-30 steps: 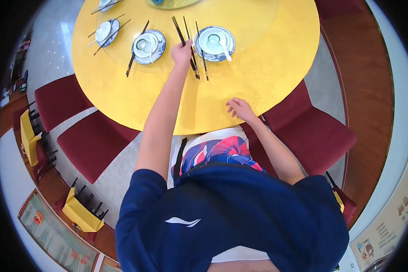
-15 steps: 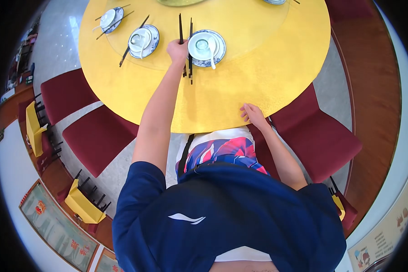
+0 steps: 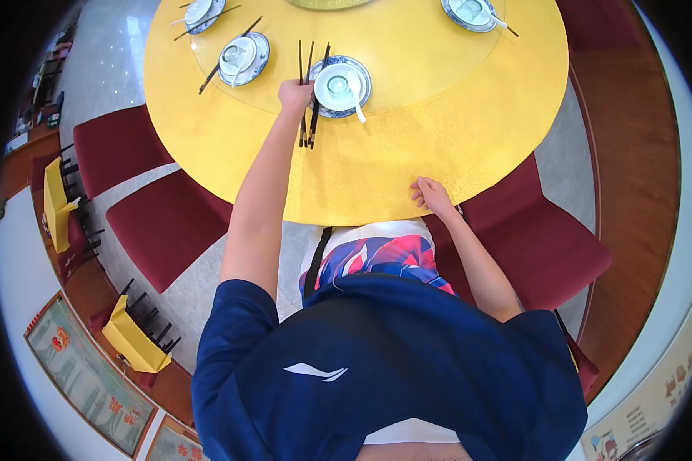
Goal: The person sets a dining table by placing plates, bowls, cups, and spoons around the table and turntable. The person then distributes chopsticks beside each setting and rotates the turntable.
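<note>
My left hand reaches over the round table, its fingers closed around dark chopsticks that point away from me. More dark chopsticks lean across the left rim of a blue-and-white plate right beside that hand; whether my fingers also touch these is unclear. On this plate sit a white bowl or saucer, a small glass cup and a white spoon whose handle hangs over the rim. Near the table's front edge, my right hand holds nothing, its fingers loosely bent and apart.
The yellow-covered table carries a clear turntable. Further settings include a plate with chopsticks, one at the far left and one at the right. Maroon chairs stand left and right.
The near plate has shifted left and the right-hand setting has come further into view. The chopsticks beside my left hand now slant to the right. My right hand stays near the edge.
</note>
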### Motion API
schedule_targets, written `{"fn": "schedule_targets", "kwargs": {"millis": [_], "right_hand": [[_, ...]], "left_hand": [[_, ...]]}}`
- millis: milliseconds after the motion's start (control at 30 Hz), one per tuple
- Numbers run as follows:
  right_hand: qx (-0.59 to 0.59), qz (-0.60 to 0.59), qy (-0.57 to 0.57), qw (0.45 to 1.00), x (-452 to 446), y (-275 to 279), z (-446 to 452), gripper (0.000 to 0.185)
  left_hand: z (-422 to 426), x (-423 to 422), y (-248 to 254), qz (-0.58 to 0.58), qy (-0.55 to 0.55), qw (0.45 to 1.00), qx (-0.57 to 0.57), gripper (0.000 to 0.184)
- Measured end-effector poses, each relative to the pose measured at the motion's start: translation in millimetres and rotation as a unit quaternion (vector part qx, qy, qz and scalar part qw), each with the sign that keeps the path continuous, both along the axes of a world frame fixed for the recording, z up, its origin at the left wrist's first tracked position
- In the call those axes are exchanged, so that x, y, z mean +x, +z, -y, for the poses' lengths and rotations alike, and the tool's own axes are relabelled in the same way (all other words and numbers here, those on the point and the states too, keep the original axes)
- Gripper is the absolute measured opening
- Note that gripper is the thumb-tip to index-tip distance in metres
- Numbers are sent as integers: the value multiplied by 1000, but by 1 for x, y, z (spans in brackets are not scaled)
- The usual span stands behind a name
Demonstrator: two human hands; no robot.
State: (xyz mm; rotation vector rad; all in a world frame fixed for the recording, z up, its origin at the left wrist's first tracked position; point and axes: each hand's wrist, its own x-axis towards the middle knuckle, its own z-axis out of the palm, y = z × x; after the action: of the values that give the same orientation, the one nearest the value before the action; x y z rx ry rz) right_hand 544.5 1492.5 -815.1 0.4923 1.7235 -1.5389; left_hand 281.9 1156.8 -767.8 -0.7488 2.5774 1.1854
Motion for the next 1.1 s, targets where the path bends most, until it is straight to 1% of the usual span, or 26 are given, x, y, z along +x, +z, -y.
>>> {"fn": "schedule_targets", "kwargs": {"millis": [33,67,267,333,367,433,467,533,600,633,667,700,733,800,833,867,900,933,967,1033,1067,1100], "right_hand": [[0,-1,-2,1000,1,-4,-1,41],[2,-1,-3,1000,1,-5,-2,41],[-2,1,2,1000,2,-13,-5,40],[2,-2,-2,1000,3,-14,-9,40],[3,-4,-4,1000,3,-15,-11,40],[6,2,-4,1000,4,-21,-13,40],[8,0,-10,1000,4,-24,-14,40],[14,-12,-14,1000,5,-26,-18,40],[13,-24,-13,1000,3,-18,-19,40],[9,-35,-8,999,0,-12,-18,40],[2,-33,-4,999,-3,0,-17,36],[4,-34,-10,999,-6,13,-13,36],[-30,-65,-13,997,-9,29,-7,34],[-95,-107,-10,990,-15,58,6,30],[-128,-116,-3,985,-17,71,14,28],[-125,-117,-6,985,-19,92,22,28],[-152,-125,17,980,-24,116,30,27],[-179,-133,41,974,-25,128,35,26],[-176,-135,41,974,-24,128,37,26],[-164,-142,106,970,-20,119,41,24],[-136,-144,127,972,-18,114,40,22],[-133,-145,129,972,-15,108,36,22]], "left_hand": [[-2,2,2,13,23,999,39,14],[-5,2,6,13,22,999,40,14],[-7,1,4,22,36,999,27,12],[-8,3,7,14,32,999,0,14],[-1,3,-1,13,30,999,1,14],[14,3,-17,-25,35,999,29,18],[14,8,-8,-28,45,998,14,20],[17,11,7,-50,72,996,25,27],[15,26,37,-113,102,984,98,34],[20,33,45,-122,103,979,130,35],[15,47,68,-131,113,970,170,34],[12,62,78,-143,104,959,220,33],[12,76,87,-153,95,946,270,33],[-21,115,116,-146,66,920,358,32],[-33,132,114,-108,72,906,403,31],[-55,152,116,-82,99,886,445,31],[-73,167,120,-27,97,874,475,31],[-89,182,114,-6,86,852,516,32],[-104,194,111,24,96,833,545,34],[-124,213,96,40,114,825,551,34],[-132,219,93,42,121,825,550,35],[-137,223,91,43,128,824,550,35]]}}
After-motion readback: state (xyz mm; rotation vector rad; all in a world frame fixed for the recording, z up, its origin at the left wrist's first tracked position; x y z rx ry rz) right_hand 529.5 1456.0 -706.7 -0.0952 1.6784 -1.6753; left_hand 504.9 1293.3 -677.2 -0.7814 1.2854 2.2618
